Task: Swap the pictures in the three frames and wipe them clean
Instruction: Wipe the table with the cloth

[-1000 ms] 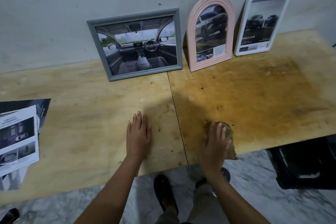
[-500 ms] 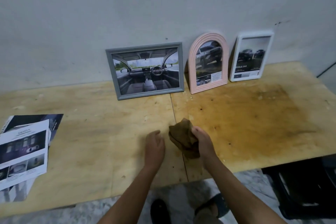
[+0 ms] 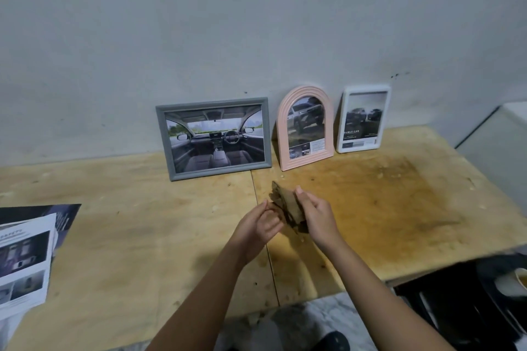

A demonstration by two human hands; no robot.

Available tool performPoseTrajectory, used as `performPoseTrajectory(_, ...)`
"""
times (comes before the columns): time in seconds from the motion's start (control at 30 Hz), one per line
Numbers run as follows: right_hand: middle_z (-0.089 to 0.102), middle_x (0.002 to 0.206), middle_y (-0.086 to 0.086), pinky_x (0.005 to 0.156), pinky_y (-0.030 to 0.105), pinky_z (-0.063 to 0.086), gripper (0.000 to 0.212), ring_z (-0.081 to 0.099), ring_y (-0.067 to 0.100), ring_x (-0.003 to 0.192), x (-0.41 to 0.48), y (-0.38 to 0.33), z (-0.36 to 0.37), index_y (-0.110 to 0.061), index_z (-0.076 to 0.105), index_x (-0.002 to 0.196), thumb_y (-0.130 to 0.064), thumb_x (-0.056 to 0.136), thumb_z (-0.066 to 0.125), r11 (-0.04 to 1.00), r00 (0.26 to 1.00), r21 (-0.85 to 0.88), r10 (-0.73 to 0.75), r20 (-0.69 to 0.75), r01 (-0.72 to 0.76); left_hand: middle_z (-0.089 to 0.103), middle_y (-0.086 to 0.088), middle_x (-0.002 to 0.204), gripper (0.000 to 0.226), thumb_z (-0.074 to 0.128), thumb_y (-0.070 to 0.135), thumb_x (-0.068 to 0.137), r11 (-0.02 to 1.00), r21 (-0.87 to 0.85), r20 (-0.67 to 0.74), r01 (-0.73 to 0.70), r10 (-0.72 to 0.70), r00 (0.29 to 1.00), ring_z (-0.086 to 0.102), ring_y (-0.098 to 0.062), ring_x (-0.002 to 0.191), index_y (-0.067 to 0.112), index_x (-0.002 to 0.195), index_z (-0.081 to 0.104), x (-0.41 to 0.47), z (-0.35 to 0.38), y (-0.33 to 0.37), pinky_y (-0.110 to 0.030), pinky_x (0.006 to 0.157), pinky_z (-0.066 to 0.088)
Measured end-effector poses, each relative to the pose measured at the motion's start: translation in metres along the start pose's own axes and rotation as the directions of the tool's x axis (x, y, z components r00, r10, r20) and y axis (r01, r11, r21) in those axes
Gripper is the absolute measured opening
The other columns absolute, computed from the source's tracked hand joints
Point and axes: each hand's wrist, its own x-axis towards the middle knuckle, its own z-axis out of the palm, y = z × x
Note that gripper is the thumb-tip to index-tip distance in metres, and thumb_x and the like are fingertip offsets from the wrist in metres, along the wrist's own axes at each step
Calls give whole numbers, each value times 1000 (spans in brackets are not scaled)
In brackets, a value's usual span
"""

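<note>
My right hand (image 3: pixel 316 215) had the brown cloth (image 3: pixel 286 206) down on the desk (image 3: pixel 128 236). Now it is up over the front middle, right fingers curled round it, left hand (image 3: pixel 258 222) pinching its edge. The grey frame (image 3: pixel 214 138), pink frame (image 3: pixel 305 128) and white frame (image 3: pixel 363 118) wait at the back edge. Wiping looks next.

- We see dim, flat, greyish light, even across the wall (image 3: pixel 256 23).
- Soft shadows lie on the bench (image 3: pixel 114 236) below the forearms (image 3: pixel 205 288), at lower middle.
- The papers (image 3: pixel 22 259) at the lower left edge look smeared and stretched.
- The lower right corner is dark and blurred.
- The cloth (image 3: pixel 286 208) shows slight motion blur.
</note>
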Motion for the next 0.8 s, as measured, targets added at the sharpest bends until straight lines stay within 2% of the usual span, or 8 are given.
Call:
performPoseTrajectory(0.1,68,108,0,89,21,48,32,61,12,104,6,-9,-5,-18,71,97,-31,91,42,999,999,12,-48,23,48,57,-18,127,53,36,49,95,984,-173,23,29,-25,999,53,-32,120,4,120,51,2,16,3,-42,103,41)
performPoseTrajectory(0.23,63,106,-10,87,11,42,21,57,8,105,15,-16,-13,-11,74,89,-3,89,55,977,992,-171,-118,50,124,54,-20,133,67,30,59,92,976,-214,128,34,-7,992,52,-33,123,9,131,50,3,24,9,-49,100,43)
performPoseTrajectory(0.37,54,102,-2,77,-2,40,16,53,-2,93,19,-17,-16,-8,72,90,1,77,71,940,984,-313,-166,-68,137,57,-22,128,47,48,33,93,999,-11,146,-40,42,988,57,-33,115,7,132,48,6,19,13,-46,91,52)
performPoseTrajectory(0.5,48,113,2,67,5,49,38,53,9,98,25,-21,-20,-15,63,103,0,71,77,964,981,-262,-95,-171,48,65,-19,117,33,55,15,92,982,135,75,-134,125,989,63,-31,109,4,123,53,10,19,23,-37,83,57)
performPoseTrajectory(0.57,52,114,-2,67,11,50,45,54,12,99,28,-23,-22,-18,60,111,-3,72,77,961,986,-277,-61,-156,16,69,-16,108,29,55,19,93,925,312,19,-219,224,974,66,-28,101,4,118,59,11,21,30,-31,75,58)
performPoseTrajectory(0.67,61,105,-2,82,24,51,47,56,11,95,33,-21,-23,-15,62,116,-6,72,77,939,993,-343,-53,-107,13,69,-11,106,24,53,21,94,762,557,32,-330,378,925,65,-28,101,12,114,63,15,25,39,-26,75,57)
performPoseTrajectory(0.73,63,104,0,82,21,48,42,56,10,93,37,-21,-24,-15,65,111,-8,72,78,915,993,-403,-72,-91,29,66,-7,108,28,51,20,95,716,599,67,-357,400,914,63,-23,104,19,122,58,17,28,45,-27,82,56)
performPoseTrajectory(0.8,64,102,2,73,14,43,35,55,10,90,41,-23,-24,-17,68,103,-10,71,78,885,993,-464,-91,-77,45,65,-3,104,25,52,23,95,674,640,100,-369,404,909,62,-19,101,26,119,58,19,31,51,-29,85,54)
